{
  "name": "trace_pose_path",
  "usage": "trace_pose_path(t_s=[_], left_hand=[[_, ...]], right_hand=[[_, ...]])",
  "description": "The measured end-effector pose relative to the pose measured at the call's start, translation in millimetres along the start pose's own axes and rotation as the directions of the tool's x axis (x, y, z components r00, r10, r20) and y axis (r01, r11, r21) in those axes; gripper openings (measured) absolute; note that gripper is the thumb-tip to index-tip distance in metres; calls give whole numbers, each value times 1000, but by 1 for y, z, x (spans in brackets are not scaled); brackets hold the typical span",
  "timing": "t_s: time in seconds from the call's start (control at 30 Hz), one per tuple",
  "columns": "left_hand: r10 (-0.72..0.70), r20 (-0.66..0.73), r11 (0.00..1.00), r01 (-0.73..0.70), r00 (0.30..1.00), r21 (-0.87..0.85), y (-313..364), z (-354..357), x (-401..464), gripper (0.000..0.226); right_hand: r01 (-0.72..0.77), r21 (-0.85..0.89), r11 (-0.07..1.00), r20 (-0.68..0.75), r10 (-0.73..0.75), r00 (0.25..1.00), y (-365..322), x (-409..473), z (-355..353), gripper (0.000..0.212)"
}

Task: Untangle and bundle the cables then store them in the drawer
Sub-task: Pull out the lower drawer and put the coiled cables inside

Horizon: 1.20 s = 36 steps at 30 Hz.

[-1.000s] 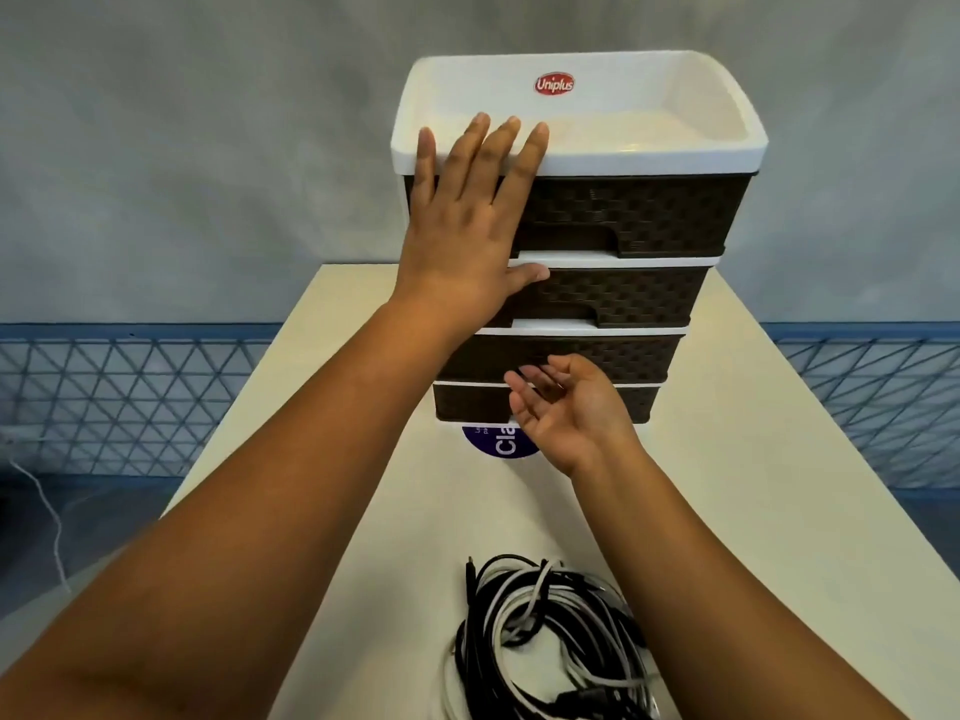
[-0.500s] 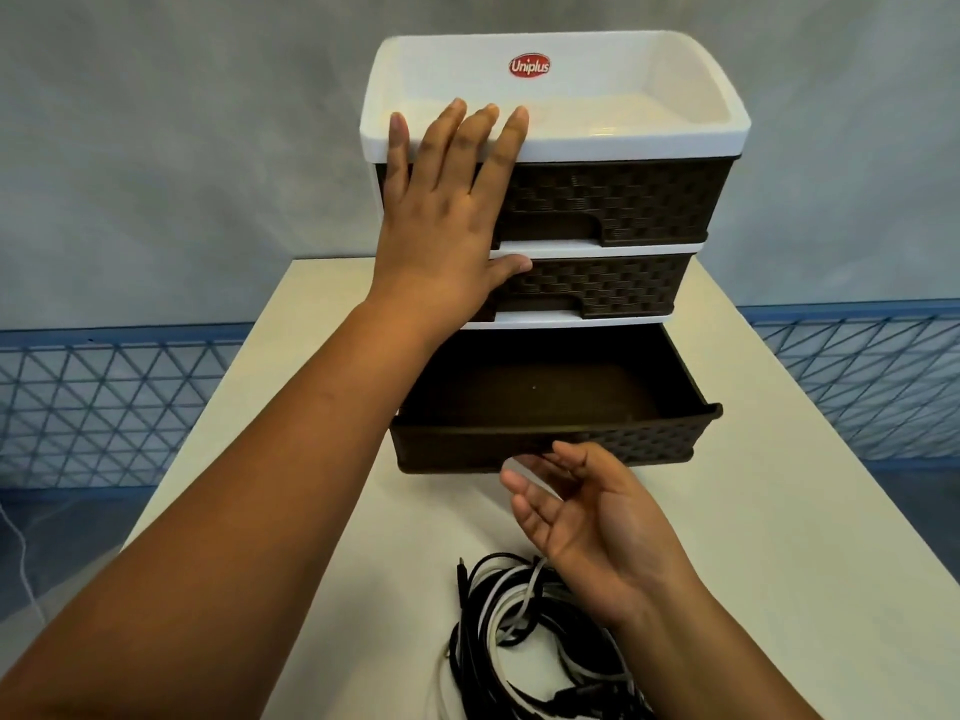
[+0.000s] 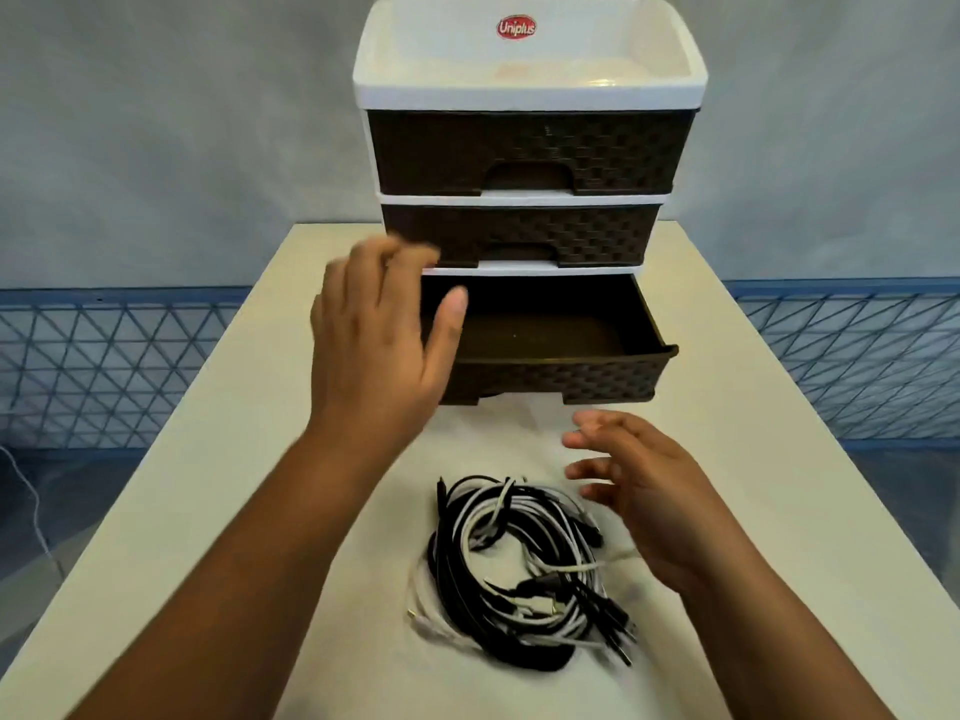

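A pale table [image 3: 234,511] runs toward a grey wall. Your cables [image 3: 519,563] lie coiled at lower centre, untouched. Behind them the drawer [image 3: 561,376] now stands pulled out, ready for them. Your left hand [image 3: 379,350] has left the cabinet [image 3: 530,96]; though blurred, it looks spread. Your right hand [image 3: 644,501] hovers spread beside the cables.

- A glossy white plastic top tray [image 3: 530,90] is seen at 12 o'clock.
- Matt brown plastic with a woven relief is shown on the open drawer [image 3: 556,374].
- Smooth rubbery black and white sheathing is seen on the cables [image 3: 519,569] at 6 o'clock.
- A smooth, matt cream table [image 3: 779,511] is seen.
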State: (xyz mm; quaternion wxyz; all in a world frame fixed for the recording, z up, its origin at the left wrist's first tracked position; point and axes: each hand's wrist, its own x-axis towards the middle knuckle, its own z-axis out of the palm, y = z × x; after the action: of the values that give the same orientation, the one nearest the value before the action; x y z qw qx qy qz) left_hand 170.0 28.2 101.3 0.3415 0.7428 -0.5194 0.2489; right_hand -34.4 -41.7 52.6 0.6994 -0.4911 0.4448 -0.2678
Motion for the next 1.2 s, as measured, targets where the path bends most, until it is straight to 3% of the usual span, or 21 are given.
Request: trace_pose_path(t_s=[0.1,0.13,0.2,0.3,0.4,0.53,0.73,0.87,0.97,1.07,1.2], left_hand=[[-240,156,971,238,958,30,-8,-2,-68,43],[-342,246,940,337,907,64,-9,-2,-84,49],[-514,436,855,480,739,196,-5,-2,-111,62],[-610,610,783,503,506,366,10,3,-133,68],[-636,672,749,512,378,421,27,8,-142,81],[-658,642,732,530,392,427,42,21,-141,85],[-662,613,730,556,431,397,43,32,-137,52],[-652,617,715,627,440,309,40,31,-142,30],[-632,595,685,717,496,130,36,29,-155,34],[-578,561,650,750,593,-124,36,27,-165,30],[-534,521,620,727,666,-293,42,21,-166,13]], right_hand=[[62,-525,849,-47,-101,994,13,-9,-23,24],[63,-663,746,-19,-101,995,20,-9,-28,35],[62,-861,505,34,-63,997,35,-11,-33,61],[65,-959,274,57,-35,998,50,-12,-27,88],[84,-966,246,73,-52,996,57,-14,-16,95],[81,-978,194,65,-87,994,62,-16,1,84],[30,-911,411,2,-69,998,65,-7,3,49],[110,-887,449,53,-137,989,75,-7,2,33],[207,-850,485,96,-243,965,85,-13,-1,34],[295,-747,596,130,-304,944,91,-18,-3,28],[299,-622,724,157,-259,953,90,-21,-8,16]])
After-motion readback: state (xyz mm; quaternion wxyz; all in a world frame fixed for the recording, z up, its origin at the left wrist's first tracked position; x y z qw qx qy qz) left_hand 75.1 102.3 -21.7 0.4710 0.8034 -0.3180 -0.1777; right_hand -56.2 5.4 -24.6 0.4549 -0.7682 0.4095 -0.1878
